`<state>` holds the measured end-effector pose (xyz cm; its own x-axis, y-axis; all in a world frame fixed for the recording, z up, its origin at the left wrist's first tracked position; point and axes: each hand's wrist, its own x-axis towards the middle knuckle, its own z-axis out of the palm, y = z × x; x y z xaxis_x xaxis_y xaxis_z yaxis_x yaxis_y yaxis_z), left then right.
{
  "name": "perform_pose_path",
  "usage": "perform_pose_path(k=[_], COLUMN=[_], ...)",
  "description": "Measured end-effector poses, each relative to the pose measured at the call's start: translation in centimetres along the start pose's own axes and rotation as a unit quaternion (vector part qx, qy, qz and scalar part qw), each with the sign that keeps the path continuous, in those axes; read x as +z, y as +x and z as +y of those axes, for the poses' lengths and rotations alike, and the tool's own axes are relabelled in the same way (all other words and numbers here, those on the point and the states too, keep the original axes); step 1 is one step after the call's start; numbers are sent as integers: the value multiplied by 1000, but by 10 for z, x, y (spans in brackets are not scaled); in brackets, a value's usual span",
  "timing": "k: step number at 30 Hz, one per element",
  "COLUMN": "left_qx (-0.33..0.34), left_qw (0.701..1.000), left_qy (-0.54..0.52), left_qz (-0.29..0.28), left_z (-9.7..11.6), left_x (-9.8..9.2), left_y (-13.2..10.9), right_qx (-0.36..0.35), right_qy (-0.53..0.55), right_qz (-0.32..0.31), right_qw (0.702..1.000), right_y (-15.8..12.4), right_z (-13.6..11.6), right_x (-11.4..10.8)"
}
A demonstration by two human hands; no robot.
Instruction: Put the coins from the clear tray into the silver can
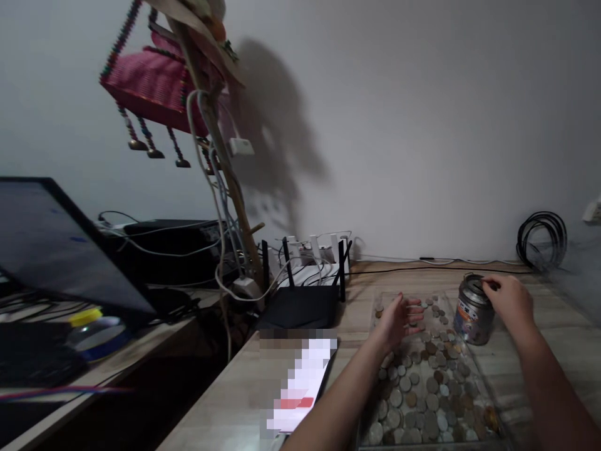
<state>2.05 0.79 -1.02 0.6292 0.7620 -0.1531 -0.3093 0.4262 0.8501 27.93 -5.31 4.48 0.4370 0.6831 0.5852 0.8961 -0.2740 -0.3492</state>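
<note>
While the pale wood-grain bench point(225, 401) is carrying everything, the clear tray point(479, 376) is lying beneath the left hand point(399, 322), its long axis running away from the person. The printed metal can point(474, 319) is standing upright at the right hand point(514, 304), the nearer one, whose fingertips are meeting its top; I cannot tell whether that grip is clenching anything. The left grip is hanging released over loose coins point(432, 383).

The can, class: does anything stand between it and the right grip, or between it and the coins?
The right grip is at the top of the can, nothing visible between. Between can and coins, only the clear rim of the tray shows.
</note>
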Motion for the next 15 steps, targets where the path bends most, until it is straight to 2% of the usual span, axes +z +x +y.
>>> perform_pose_path(k=[5,8,11,13,14,15], left_qx=[62,66,64,70,75,80], left_qw=[991,985,975,955,939,918], left_qy=[60,86,153,248,309,372], left_qz=[99,133,147,144,133,113], left_z=[-5,-6,-6,-7,-8,-11], left_x=[-5,-8,-7,-5,-4,-3], left_y=[6,9,9,8,7,6], right_qx=[11,-8,-57,-84,-102,-128], right_qy=[-12,-10,33,91,120,142], right_qz=[-11,4,78,107,91,48], right_qw=[1000,1000,995,986,983,980], right_y=[-6,-5,-4,-7,-11,-17], right_z=[-4,-3,-6,-17,-24,-33], right_x=[3,4,2,2,4,8])
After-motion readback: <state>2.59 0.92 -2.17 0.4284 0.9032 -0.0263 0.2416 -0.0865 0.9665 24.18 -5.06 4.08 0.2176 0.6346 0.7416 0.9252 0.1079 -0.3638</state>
